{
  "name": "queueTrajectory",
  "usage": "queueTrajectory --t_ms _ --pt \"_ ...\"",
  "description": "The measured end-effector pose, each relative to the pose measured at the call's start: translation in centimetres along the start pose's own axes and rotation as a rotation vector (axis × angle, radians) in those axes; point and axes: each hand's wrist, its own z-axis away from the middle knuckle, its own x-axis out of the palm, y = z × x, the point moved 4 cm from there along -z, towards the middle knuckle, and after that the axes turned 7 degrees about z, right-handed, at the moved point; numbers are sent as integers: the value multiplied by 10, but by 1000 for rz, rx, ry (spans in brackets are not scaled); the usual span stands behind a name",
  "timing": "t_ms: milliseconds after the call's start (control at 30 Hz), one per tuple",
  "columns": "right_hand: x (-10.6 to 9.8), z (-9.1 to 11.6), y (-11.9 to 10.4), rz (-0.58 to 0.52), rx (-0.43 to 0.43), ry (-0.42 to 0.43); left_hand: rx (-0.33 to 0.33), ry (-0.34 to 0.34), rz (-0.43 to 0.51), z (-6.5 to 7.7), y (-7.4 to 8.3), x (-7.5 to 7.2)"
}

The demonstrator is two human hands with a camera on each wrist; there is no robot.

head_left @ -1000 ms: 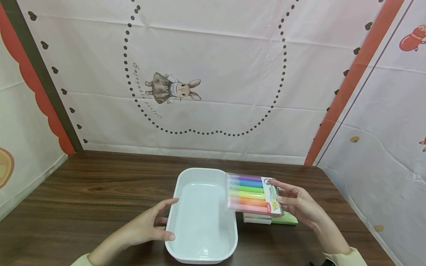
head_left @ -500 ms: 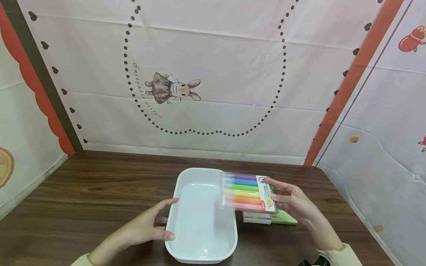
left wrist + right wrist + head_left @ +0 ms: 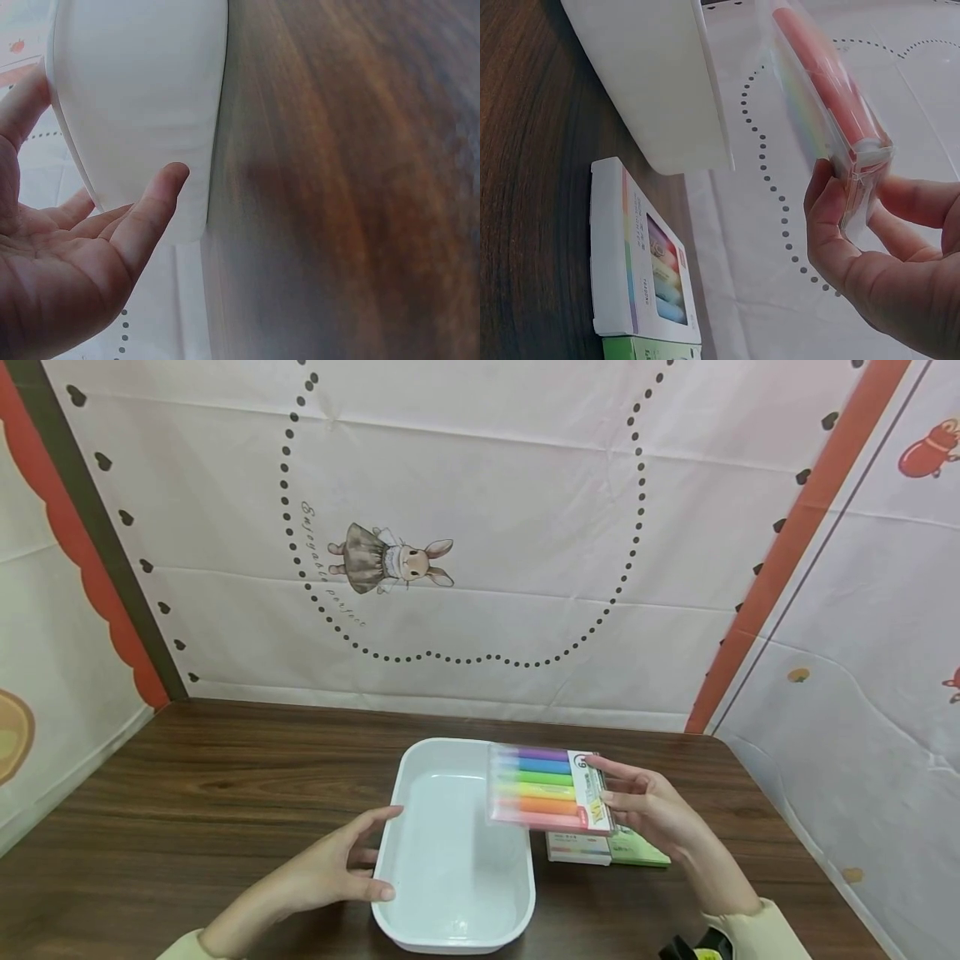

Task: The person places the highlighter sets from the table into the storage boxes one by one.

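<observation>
My right hand (image 3: 651, 806) pinches the card end of a clear pack of rainbow-coloured markers (image 3: 543, 781), thumb on one side and fingers on the other. Held above the table, the pack's far end overlaps the right rim of a white rectangular tray (image 3: 450, 935) in the head view. The right wrist view shows the pack (image 3: 836, 82) edge-on, a thick pink marker along its side. On the tray's left side, my left hand (image 3: 330, 864) holds the rim with thumb and index finger, other fingers by the outer wall. The tray's wall (image 3: 142, 75) fills much of the left wrist view.
Right of the tray lies a small white box (image 3: 615, 247) with a window showing pastel rolls. A green item (image 3: 637, 850) adjoins it. The brown wood table (image 3: 262, 760) ends at a printed cloth backdrop (image 3: 510, 543). A black object (image 3: 693, 947) sits by the right sleeve.
My right hand has moved left with the pack of markers, bringing more of it over the tray's right side in the head view. The left hand and the tray have stayed put.
</observation>
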Motion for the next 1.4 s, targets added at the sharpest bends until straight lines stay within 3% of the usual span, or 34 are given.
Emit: queueTrajectory --t_ms 1400 --pt "22 -32 3 136 48 96 -2 -2 3 -1 0 0"
